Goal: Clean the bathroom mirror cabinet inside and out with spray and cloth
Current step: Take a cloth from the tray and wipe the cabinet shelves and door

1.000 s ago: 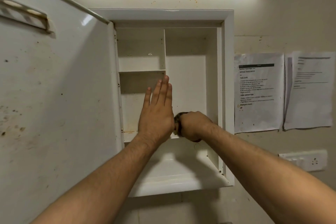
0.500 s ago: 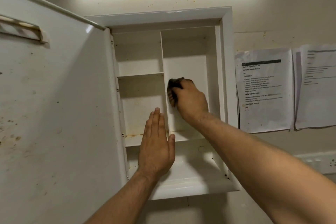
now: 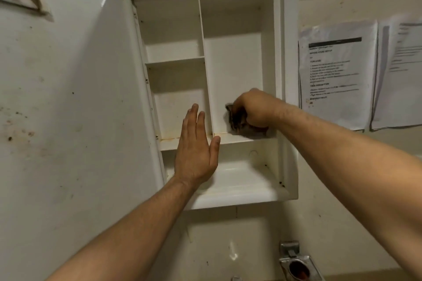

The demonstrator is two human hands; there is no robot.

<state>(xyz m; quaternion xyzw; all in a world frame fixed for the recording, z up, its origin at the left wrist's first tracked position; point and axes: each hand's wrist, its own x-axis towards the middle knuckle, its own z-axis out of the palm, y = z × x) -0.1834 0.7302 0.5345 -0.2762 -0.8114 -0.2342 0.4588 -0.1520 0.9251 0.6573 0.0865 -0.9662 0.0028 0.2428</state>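
Note:
The white wall cabinet point(image 3: 288, 75) stands open, its shelves bare and stained with rust at the middle shelf. Its door point(image 3: 68, 109) swings out to the left, the inner face speckled with brown spots. My right hand point(image 3: 255, 109) grips a dark cloth point(image 3: 235, 121) low in the tall right compartment, pressing it down near the shelf and the back wall. My left hand point(image 3: 196, 148) is flat with straight fingers, held in front of the middle shelf's edge by the vertical divider. No spray bottle is in view.
Two printed paper sheets point(image 3: 335, 70) hang on the wall right of the cabinet. Below the cabinet a metal fixture point(image 3: 296, 264) sits on the wall at the lower right. The open door fills the left side.
My right hand has dropped with the cloth from mid-height of the right compartment to its bottom shelf. The left hand stays by the shelf edge. The camera has tilted downward.

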